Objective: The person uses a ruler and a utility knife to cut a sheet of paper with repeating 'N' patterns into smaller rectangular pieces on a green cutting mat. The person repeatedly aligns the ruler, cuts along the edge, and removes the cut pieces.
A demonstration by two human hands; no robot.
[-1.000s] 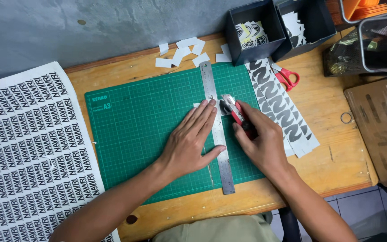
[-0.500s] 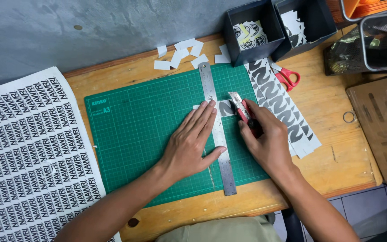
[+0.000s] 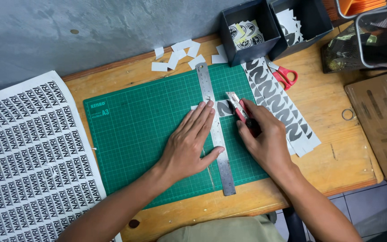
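Left hand [image 3: 192,143] spread flat, fingers [image 3: 202,117] extended and released, palm pressing a steel ruler [image 3: 216,134] against a green cutting mat [image 3: 139,134]. Right hand [image 3: 265,139] just beside at 3 o'clock, fingers [image 3: 252,112] clenched around a red-and-black utility knife [image 3: 240,112], blade tip at the ruler's right edge. Under the blade and ruler, a small white strip with a black curved print [image 3: 224,108], lying on the mat near its centre right.

Further out at 2 o'clock, long white strips printed with bold black wavy shapes [image 3: 281,105], overlapping mat edge and wooden desk [image 3: 328,116]. Red-handled scissors [image 3: 284,75] touching those strips. At 12 o'clock, blank white paper offcuts [image 3: 178,56] scattered along the desk's far edge. At 1 o'clock, two dark square boxes: one [image 3: 229,27] holding round black-and-white stickers, the other [image 3: 312,18] holding white cut pieces. At 9 o'clock, a large white sheet [image 3: 27,161] covered in rows of small black rectangular labels. Black mesh basket [image 3: 381,38] at far right.
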